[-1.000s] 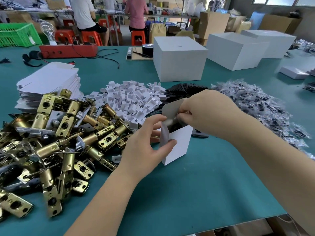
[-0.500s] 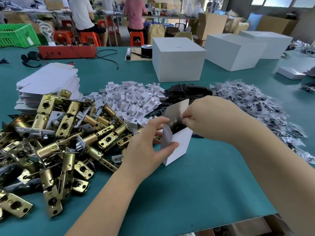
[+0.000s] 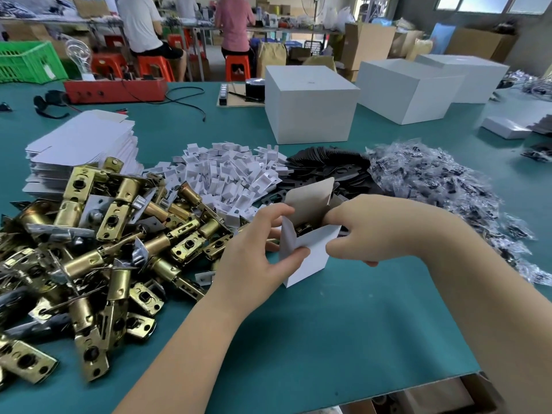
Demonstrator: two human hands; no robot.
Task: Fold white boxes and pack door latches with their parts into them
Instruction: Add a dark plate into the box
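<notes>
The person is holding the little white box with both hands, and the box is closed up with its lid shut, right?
Not quite. Both the left hand and the right hand do hold the little white box, but it is not closed. The head view shows its lid flap standing up and a brass part showing inside the open top.

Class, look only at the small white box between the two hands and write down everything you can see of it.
The small white box looks like thin white card with a greyish inside. It stands upright on the green table, top open, the lid flap raised at the back and a side flap bent out at the left. Something dark and brassy shows inside. The left hand grips its left edge; the right hand holds its right side at the opening.
</notes>
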